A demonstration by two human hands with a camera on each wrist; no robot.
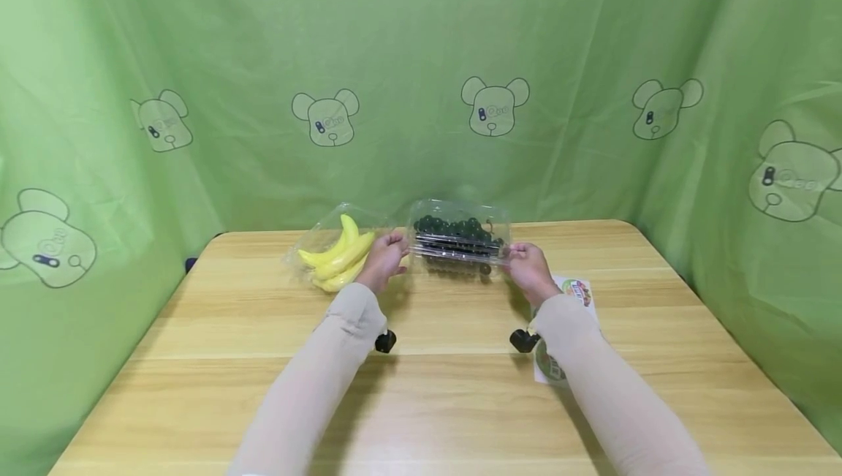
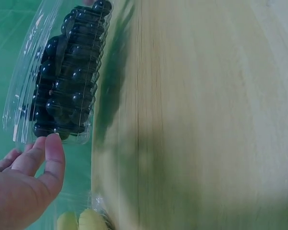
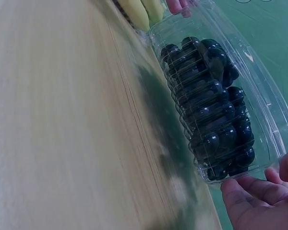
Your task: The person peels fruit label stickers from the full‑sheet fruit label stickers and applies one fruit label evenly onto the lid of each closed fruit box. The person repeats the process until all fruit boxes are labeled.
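Plainly, both our hands are busy with one thing: a clear plastic box (image 1: pixel 454 251) holding dark round grapes (image 1: pixel 454 227), near the far edge of the wooden table (image 1: pixel 460 410). Our left hand (image 1: pixel 384 260) pinches its left end and our right hand (image 1: pixel 529 271) its right end, fingers bent against the plastic. We cannot tell whether the underside touches the wood. Just beside our left hand, on its outer side, yellow bananas (image 1: pixel 342 257) lie in clear plastic wrapping (image 1: pixel 370 216). Near our right hand, partly hidden by the forearm, we see a white sheet (image 1: pixel 579 291) with round colourful labels on the table. Pale sleeves (image 1: pixel 302 381) cover our arms, with a black fitting (image 1: pixel 385 341) by each cuff. Green cloth (image 1: pixel 421 23) printed with bear heads (image 1: pixel 495 107) surrounds the table on three sides.
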